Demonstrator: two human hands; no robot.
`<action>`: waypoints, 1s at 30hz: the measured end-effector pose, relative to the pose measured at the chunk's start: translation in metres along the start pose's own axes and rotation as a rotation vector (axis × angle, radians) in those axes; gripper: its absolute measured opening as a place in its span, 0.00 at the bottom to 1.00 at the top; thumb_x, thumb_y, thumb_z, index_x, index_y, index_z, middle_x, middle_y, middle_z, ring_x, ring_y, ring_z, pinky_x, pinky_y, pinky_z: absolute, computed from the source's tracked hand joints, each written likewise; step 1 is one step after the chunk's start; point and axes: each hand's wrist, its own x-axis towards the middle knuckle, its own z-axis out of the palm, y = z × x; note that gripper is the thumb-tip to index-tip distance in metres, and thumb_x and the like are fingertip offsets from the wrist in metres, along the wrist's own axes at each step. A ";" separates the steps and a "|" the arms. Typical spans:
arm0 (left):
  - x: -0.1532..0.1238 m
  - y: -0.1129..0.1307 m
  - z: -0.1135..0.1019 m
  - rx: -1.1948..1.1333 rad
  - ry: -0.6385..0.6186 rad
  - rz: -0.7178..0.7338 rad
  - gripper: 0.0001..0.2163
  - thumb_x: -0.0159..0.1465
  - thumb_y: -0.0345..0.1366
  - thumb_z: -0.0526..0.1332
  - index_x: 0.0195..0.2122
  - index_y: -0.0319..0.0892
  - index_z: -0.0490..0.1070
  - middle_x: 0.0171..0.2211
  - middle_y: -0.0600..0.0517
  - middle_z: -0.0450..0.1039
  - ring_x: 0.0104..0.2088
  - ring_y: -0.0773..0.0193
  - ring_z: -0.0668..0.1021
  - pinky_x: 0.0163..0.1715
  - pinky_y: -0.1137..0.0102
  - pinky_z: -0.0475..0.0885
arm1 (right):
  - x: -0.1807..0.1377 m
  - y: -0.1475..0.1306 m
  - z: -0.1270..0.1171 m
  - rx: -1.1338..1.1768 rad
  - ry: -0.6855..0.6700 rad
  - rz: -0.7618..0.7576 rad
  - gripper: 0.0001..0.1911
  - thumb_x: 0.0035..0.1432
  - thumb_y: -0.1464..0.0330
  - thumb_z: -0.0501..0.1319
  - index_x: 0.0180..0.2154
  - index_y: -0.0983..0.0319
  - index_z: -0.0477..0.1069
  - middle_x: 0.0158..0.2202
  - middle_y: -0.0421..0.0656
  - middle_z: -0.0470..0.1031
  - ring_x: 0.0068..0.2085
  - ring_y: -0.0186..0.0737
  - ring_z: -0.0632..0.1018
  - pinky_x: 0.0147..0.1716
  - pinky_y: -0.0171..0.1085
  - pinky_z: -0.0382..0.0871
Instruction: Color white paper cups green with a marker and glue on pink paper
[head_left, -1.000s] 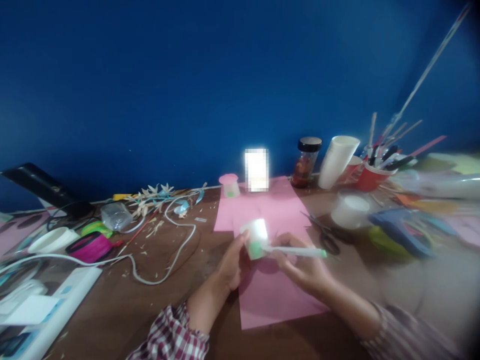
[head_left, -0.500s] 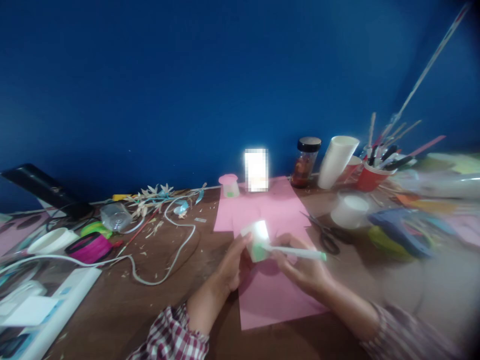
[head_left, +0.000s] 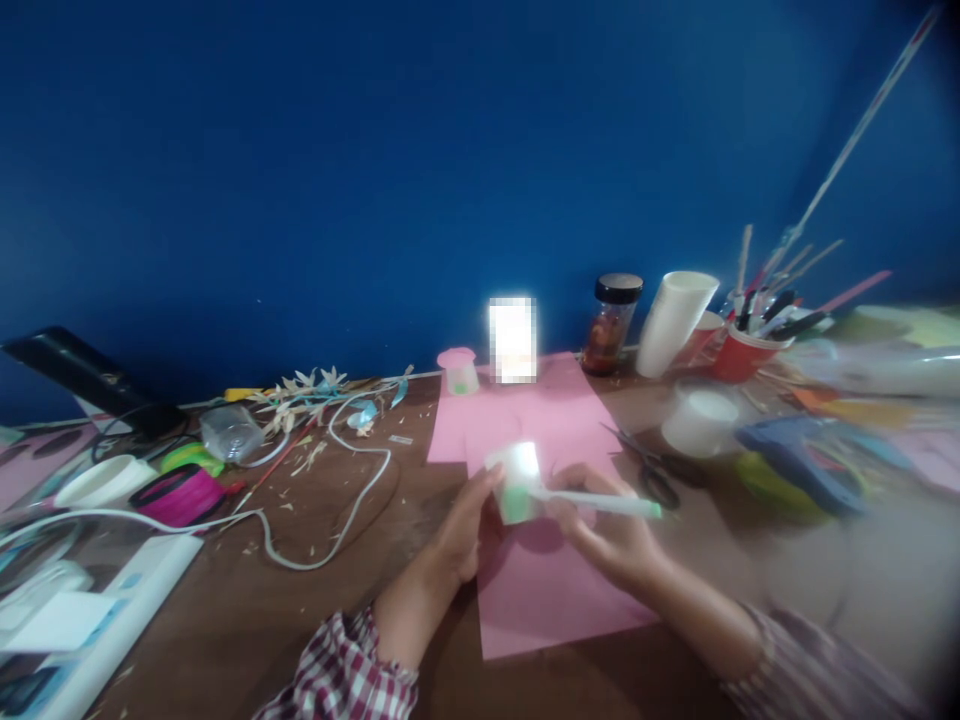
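Note:
My left hand [head_left: 476, 525] is closed on a small white paper cup [head_left: 523, 462] that carries a green patch on its side. A white marker with a green end [head_left: 600, 501] is gripped in my right hand [head_left: 604, 535], its tip against or very close to the green patch. Both hands are above pink paper sheets [head_left: 555, 600] on the brown table. Farther back on the pink paper stands another small white cup with a pink top and a green patch [head_left: 459, 372]. Beside it is a bright, pixelated white shape [head_left: 513, 340].
To the right are scissors [head_left: 660, 485], a jar with a black lid [head_left: 611, 325], stacked white cups [head_left: 675, 325] and a red cup of pens [head_left: 746, 355]. On the left lie a white cable [head_left: 322, 565], a power strip [head_left: 150, 590] and a magenta tape roll [head_left: 180, 495].
The marker's green end has shifted slightly to the right, and my right hand has moved a little with it. The cup in my left hand is turned slightly.

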 end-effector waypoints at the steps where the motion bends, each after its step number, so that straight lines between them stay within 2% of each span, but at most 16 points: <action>1: 0.000 0.000 0.000 0.006 0.000 -0.001 0.16 0.61 0.42 0.63 0.43 0.35 0.73 0.35 0.44 0.78 0.38 0.55 0.79 0.44 0.64 0.71 | 0.000 0.000 0.000 -0.001 0.004 0.003 0.03 0.56 0.69 0.59 0.30 0.60 0.70 0.26 0.41 0.75 0.26 0.35 0.74 0.25 0.32 0.70; 12: -0.001 0.000 0.001 0.012 -0.019 0.043 0.12 0.59 0.41 0.64 0.39 0.37 0.74 0.33 0.46 0.78 0.39 0.54 0.79 0.45 0.63 0.70 | 0.001 -0.001 0.000 -0.053 0.006 0.003 0.03 0.56 0.69 0.59 0.30 0.60 0.70 0.25 0.40 0.75 0.24 0.35 0.74 0.23 0.31 0.69; 19: -0.002 0.002 0.004 0.022 -0.009 0.034 0.16 0.58 0.43 0.65 0.42 0.36 0.74 0.36 0.44 0.78 0.41 0.51 0.79 0.46 0.60 0.70 | 0.000 0.001 0.000 -0.064 0.011 0.018 0.02 0.56 0.69 0.59 0.31 0.60 0.70 0.25 0.40 0.75 0.24 0.34 0.74 0.23 0.31 0.68; 30: 0.000 0.001 0.002 0.008 0.061 0.047 0.16 0.59 0.42 0.64 0.42 0.33 0.73 0.35 0.43 0.78 0.37 0.54 0.79 0.44 0.62 0.70 | 0.000 0.002 -0.001 -0.038 -0.039 -0.003 0.02 0.56 0.70 0.59 0.31 0.60 0.69 0.26 0.39 0.74 0.26 0.34 0.74 0.24 0.31 0.68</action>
